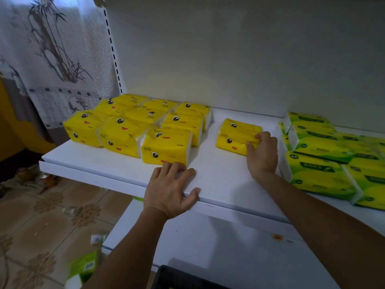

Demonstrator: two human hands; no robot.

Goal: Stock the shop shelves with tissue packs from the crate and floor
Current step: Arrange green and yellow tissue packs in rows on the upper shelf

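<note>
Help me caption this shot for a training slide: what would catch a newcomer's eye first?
The cluster of yellow tissue packs with cartoon faces on the left of the white shelf stands out first. One lone yellow pack sits apart to the right, with the right hand on it, while the left hand rests flat at the shelf's front edge. Green tissue packs crowd the far right.

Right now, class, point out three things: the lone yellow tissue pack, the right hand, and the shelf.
Lone yellow tissue pack [235, 133], head view: its top face.
Right hand [263, 155], head view: back of the hand.
Shelf [218, 174], head view: bare white board.
</note>
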